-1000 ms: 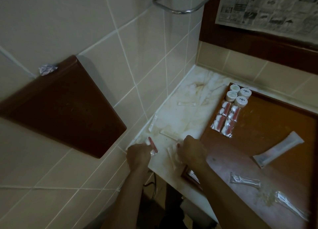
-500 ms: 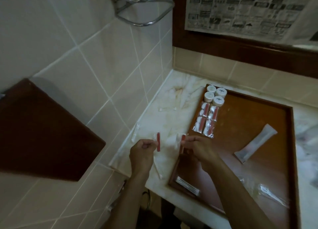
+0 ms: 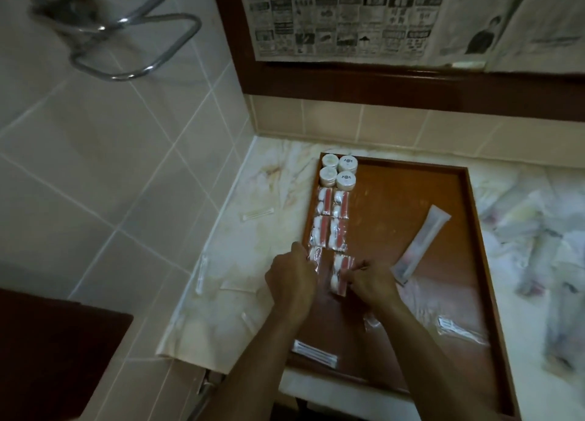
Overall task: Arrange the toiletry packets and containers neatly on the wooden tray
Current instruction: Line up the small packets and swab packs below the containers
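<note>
While both hands work on the wooden tray:
L hand: pinches packet, tray's left edge.
R hand: pinches red-white packet, just below four laid packets.
Containers: far-left corner.

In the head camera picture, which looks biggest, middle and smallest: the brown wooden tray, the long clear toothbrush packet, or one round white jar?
1. Brown wooden tray, by far.
2. Long clear toothbrush packet.
3. Round white jar, though it sits farther from the camera.
</note>
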